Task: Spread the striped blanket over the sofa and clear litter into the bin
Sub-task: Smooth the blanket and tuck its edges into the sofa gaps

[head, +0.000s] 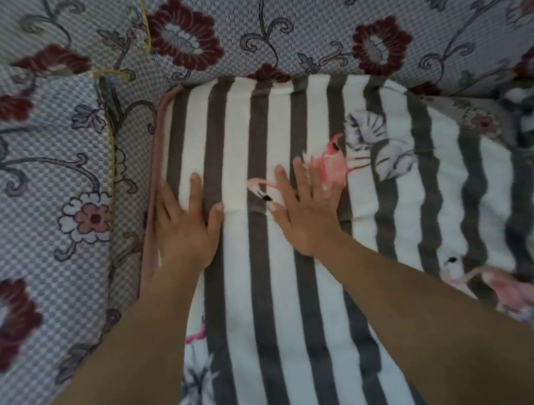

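**Both hands pressed flat on the striped blanket**

The blanket (294,302), grey and white in stripes with pink flamingo prints, is laid over the sofa (298,6) seat and fills the frame from the centre down to 6 o'clock and across to 4 o'clock. Its far edge is met by the flowered backrest at 12 o'clock, and its pink-trimmed left edge is tucked against the flowered armrest at 9 o'clock. Towards 3 o'clock the cloth is seen rumpled and wavy, with a bare patch of seat fabric showing beyond it.

The left hand (186,228) is laid palm down on the blanket just beside its pink-trimmed left edge, fingers straight and slightly spread. The right hand (305,214) is pressed flat near the middle of the blanket, fingers straight and fanned apart, its fingertips resting over a flamingo print. Nothing is gripped by either hand.
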Tool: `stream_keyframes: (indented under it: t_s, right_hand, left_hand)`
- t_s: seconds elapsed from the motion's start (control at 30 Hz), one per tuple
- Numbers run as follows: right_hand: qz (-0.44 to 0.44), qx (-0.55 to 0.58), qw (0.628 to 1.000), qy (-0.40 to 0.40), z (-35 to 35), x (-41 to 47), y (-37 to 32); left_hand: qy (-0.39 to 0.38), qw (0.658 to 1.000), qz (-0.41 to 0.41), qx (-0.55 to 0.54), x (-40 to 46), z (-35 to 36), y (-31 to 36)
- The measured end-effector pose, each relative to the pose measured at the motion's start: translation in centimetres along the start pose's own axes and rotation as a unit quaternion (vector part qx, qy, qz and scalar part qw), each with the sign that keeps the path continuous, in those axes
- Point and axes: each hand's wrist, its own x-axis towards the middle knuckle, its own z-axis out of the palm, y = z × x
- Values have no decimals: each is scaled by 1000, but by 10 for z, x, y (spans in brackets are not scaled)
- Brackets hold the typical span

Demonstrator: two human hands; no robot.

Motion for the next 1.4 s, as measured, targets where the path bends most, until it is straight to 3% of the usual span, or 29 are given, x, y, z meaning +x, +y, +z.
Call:
stream_keyframes:
  t_s: [0.2,0.4,0.7,0.9,1.07,1.23,1.4]
  right_hand:
    - [10,4,998,-58,25,-75,-4]
    - [-16,-1,983,-183,4,-87,-3]
    - [-137,0,949,-284,-10,-232,-4]
    - [-226,-38,940,-253,4,-309,10]
    - [-232,-57,949,-207,31,-334,3]
    - [-203,-69,963,-166,50,-346,-5]
    - [-210,-53,965,-144,56,-353,-18]
  left_hand:
    - [7,999,-31,20,-85,23,-32]
    - [-59,984,-119,-115,-133,34,-64]
    - [-120,981,-146,-43,-284,34,-57]
    - [-154,964,-217,-22,-354,31,-60]
    - [-65,963,-260,-34,-363,47,-63]
    - [-12,993,-106,58,-366,60,-70]
    - [-21,976,-67,204,-369,48,-114]
